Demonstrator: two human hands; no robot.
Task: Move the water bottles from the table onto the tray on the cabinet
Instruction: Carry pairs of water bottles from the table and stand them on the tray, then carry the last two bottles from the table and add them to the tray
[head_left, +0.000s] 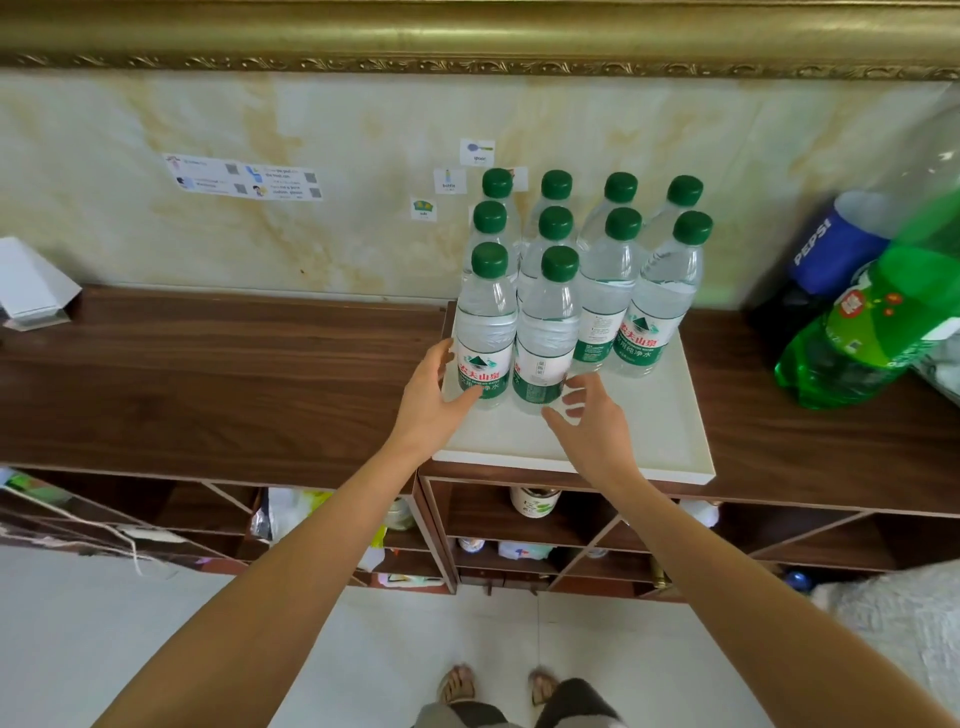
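Several clear water bottles with green caps stand in rows on a cream tray (649, 431), which rests on the dark wooden cabinet (208, 364). My left hand (434, 400) curls around the lower part of the front-left water bottle (485, 332), thumb on its left side and fingers across the label. My right hand (589, 421) is just to the right of the neighbouring front bottle (548, 338). Its fingers are spread and hold nothing. The tray's front right part is bare.
A Pepsi bottle (831, 244) and a green soda bottle (857, 332) lean at the cabinet's right end. A white box (31, 291) sits at its left end. Open shelves (519, 525) below hold small items. The wall stands close behind the tray.
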